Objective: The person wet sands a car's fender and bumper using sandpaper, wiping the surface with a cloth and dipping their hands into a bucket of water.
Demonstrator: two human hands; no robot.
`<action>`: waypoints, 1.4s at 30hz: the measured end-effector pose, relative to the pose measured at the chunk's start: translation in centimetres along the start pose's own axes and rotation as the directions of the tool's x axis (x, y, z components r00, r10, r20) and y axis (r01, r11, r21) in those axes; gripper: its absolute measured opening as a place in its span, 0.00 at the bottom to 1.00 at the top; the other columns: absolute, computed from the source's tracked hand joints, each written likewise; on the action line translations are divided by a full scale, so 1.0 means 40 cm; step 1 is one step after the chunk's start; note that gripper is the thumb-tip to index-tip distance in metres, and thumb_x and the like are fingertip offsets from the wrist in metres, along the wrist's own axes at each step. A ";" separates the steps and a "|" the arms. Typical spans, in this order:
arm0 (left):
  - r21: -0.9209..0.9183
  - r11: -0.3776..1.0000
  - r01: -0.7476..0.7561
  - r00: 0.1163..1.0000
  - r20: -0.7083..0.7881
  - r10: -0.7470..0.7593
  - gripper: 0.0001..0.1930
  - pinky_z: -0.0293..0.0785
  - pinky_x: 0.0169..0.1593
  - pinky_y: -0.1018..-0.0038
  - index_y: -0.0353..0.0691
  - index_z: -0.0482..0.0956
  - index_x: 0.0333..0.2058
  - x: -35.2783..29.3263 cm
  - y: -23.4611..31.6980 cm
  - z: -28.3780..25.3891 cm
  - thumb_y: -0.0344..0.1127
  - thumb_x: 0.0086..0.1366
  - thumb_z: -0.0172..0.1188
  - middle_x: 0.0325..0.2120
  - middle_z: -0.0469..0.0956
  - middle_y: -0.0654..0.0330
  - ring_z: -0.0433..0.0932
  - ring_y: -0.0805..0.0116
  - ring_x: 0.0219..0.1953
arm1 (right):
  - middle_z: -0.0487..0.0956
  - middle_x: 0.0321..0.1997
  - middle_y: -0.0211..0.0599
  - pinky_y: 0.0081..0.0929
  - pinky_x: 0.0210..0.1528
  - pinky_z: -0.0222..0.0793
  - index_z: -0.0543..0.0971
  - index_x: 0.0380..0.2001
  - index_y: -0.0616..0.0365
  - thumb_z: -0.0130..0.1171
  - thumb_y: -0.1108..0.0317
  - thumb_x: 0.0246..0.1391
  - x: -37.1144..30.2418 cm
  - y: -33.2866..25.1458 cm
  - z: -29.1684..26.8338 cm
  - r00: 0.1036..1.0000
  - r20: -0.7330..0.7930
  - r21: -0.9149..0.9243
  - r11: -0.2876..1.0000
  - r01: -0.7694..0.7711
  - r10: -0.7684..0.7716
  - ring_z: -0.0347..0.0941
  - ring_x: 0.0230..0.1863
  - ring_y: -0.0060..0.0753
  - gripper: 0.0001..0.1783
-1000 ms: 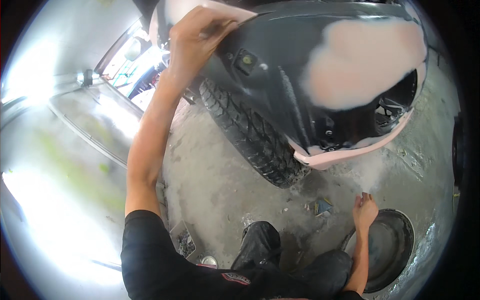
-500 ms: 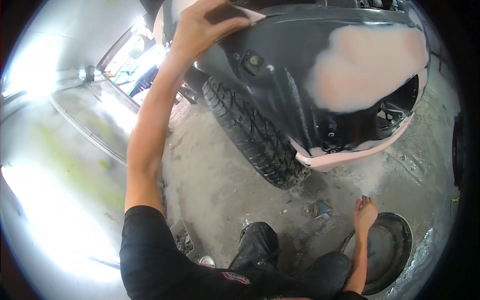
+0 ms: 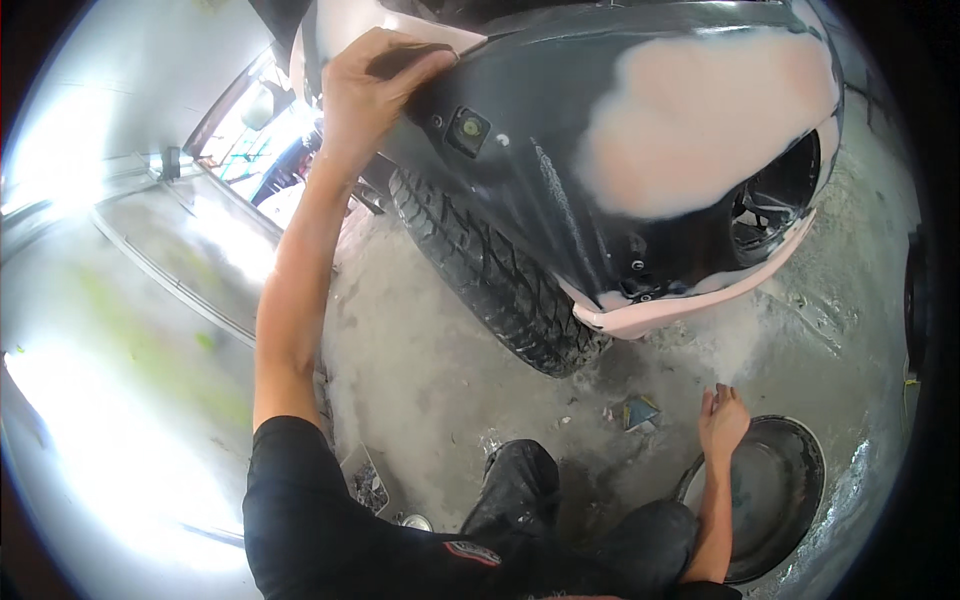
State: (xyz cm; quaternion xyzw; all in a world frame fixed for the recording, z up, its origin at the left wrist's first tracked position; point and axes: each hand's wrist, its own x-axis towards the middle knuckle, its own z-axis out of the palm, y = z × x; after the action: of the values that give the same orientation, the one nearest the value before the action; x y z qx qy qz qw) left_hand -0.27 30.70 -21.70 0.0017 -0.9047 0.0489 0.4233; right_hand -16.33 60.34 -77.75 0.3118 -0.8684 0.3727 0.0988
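Note:
My left hand (image 3: 372, 95) reaches up to a dark grey bumper (image 3: 540, 85) at a vehicle's corner. Its fingers and thumb curl together against the upper edge, beside a pale pink pointed panel (image 3: 440, 28). What lies between the fingertips is hidden. A large pinkish-white smooth patch (image 3: 700, 120) covers much of the bumper's right side. Lower down on the right, my right hand (image 3: 723, 425) hangs over the floor with loosely bent fingers and nothing visible in them. Just behind its wrist stands a round black basin (image 3: 812, 480).
A knobby tyre (image 3: 490, 270) sits under the bumper, and a pink lower lip (image 3: 680, 312) juts out. A small dark bluish piece (image 3: 640, 412) lies on the dusty concrete floor (image 3: 400, 340). Beside my left leg are a litter-filled container (image 3: 370, 485) and a round can (image 3: 417, 522).
The view has shifted slightly, so the bumper and my left hand appear farther left. My left hand stays at the bumper's upper edge; my right hand is nearly still.

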 end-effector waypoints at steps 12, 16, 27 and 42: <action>0.157 0.986 -0.063 0.997 0.058 0.055 0.14 0.77 0.40 0.79 0.37 0.89 0.39 0.048 0.074 0.021 0.41 0.61 0.77 0.32 0.88 0.63 0.82 0.78 0.33 | 0.84 0.41 0.55 0.51 0.42 0.76 0.84 0.45 0.62 0.59 0.56 0.64 0.003 0.005 -0.017 0.987 0.160 -0.035 0.999 -0.019 0.024 0.82 0.38 0.60 0.19; 0.074 0.991 -0.111 0.991 0.082 0.105 0.13 0.77 0.42 0.79 0.37 0.89 0.39 0.039 0.096 0.025 0.40 0.62 0.76 0.32 0.88 0.63 0.82 0.78 0.33 | 0.84 0.43 0.56 0.51 0.43 0.76 0.84 0.45 0.63 0.60 0.57 0.63 -0.005 0.032 -0.013 0.988 0.154 -0.033 0.999 -0.023 0.028 0.82 0.39 0.61 0.19; 0.106 0.994 -0.035 0.993 -0.110 0.046 0.13 0.77 0.41 0.79 0.35 0.88 0.38 -0.017 0.032 0.032 0.37 0.60 0.78 0.31 0.87 0.63 0.82 0.79 0.34 | 0.84 0.40 0.51 0.50 0.42 0.76 0.85 0.43 0.62 0.63 0.58 0.60 0.008 -0.002 -0.025 0.988 0.136 -0.007 0.997 -0.076 0.077 0.82 0.39 0.59 0.17; 0.210 0.907 -0.366 0.916 -0.093 0.391 0.09 0.77 0.38 0.78 0.36 0.88 0.36 0.030 0.089 0.073 0.32 0.59 0.77 0.28 0.84 0.63 0.81 0.75 0.30 | 0.84 0.39 0.49 0.50 0.43 0.76 0.85 0.44 0.60 0.62 0.59 0.63 0.006 0.006 -0.025 0.988 0.134 0.017 0.997 -0.082 0.079 0.82 0.38 0.56 0.16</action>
State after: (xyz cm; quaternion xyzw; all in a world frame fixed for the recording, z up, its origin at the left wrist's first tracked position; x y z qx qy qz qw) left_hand -3.44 34.04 -22.94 -0.1372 -0.8487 0.2156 0.4631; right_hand -16.75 61.06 -77.10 0.3019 -0.8807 0.3643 0.0219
